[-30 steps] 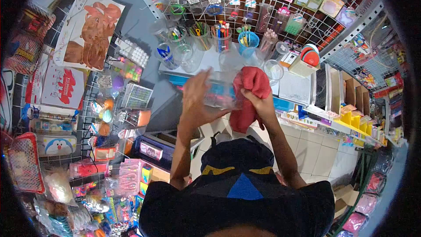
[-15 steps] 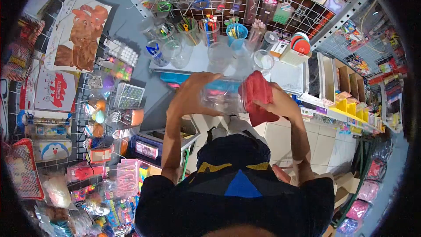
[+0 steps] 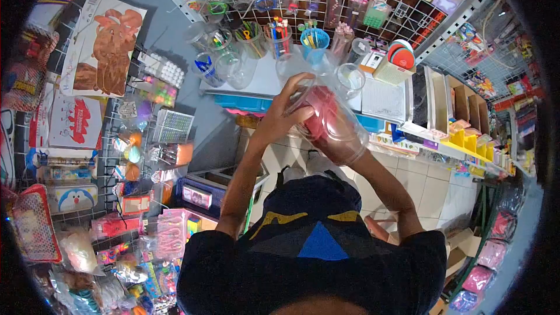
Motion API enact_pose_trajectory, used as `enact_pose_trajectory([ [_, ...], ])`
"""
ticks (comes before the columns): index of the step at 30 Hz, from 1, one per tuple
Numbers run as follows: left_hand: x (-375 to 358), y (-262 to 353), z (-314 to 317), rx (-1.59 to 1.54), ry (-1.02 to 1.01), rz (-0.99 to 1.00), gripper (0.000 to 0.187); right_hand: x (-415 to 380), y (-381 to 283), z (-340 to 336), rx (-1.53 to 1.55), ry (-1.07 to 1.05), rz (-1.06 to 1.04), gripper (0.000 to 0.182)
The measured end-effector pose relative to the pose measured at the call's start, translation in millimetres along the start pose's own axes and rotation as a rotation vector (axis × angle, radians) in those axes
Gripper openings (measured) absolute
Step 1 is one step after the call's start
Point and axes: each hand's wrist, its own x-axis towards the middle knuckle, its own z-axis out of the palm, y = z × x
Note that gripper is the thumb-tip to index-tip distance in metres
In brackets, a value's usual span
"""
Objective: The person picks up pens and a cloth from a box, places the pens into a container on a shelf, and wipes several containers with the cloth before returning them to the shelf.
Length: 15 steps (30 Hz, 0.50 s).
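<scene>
A clear plastic jar is held tilted in front of my chest, its mouth toward the lower right. My left hand grips it round the upper left end, thumb and fingers on the outside. Through the see-through wall I see a red cloth bunched inside, toward the jar's far end. My right hand reaches in through the mouth behind the cloth, its fingers mostly covered by it.
Beyond the jar, a white shelf carries several clear containers, a blue basket and cups of pens. Packaged goods hang on the left wire rack. Paper trays stand at right, with a tiled floor below.
The red cloth and my right hand have gone from the jar's mouth to inside it. The jar has tilted, and my left hand has moved onto its upper end.
</scene>
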Motion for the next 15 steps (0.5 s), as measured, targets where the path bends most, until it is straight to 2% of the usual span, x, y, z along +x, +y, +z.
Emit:
enact_pose_trajectory([
  [3,-1.3,6.0,8.0,-0.049,0.121,0.023,0.074,2.4,5.3,19.0,0.215,0.137,0.192,0.044],
  [4,2.0,5.5,8.2,-0.016,0.129,0.063,0.073,5.1,8.7,11.4,-0.134,0.079,-0.001,0.045],
  [7,2.1,-5.0,10.8,0.020,0.168,0.164,0.071,3.0,14.6,12.3,-0.072,-0.074,0.044,0.047],
  [9,3.4,-15.6,12.9,-0.035,0.185,0.239,0.070,-3.5,13.9,7.2,0.181,-0.133,0.075,0.051],
  [10,3.8,-18.4,14.0,0.002,0.196,0.348,0.071,-5.5,17.4,2.1,0.301,-0.160,0.088,0.052],
  [11,3.1,-20.9,14.7,0.021,0.138,0.445,0.072,-11.4,31.3,7.2,0.277,-0.180,-0.033,0.058],
  [13,1.5,-16.8,15.6,0.063,0.015,0.627,0.073,-19.7,20.0,-2.0,1.156,-0.249,0.608,0.062],
  [14,5.8,-12.5,9.6,0.180,-0.090,0.629,0.076,-24.5,16.8,4.4,1.183,-0.143,0.596,0.061],
  [15,10.9,-10.7,4.0,0.115,-0.120,0.520,0.076,-28.4,16.6,13.2,1.206,-0.042,0.581,0.061],
])
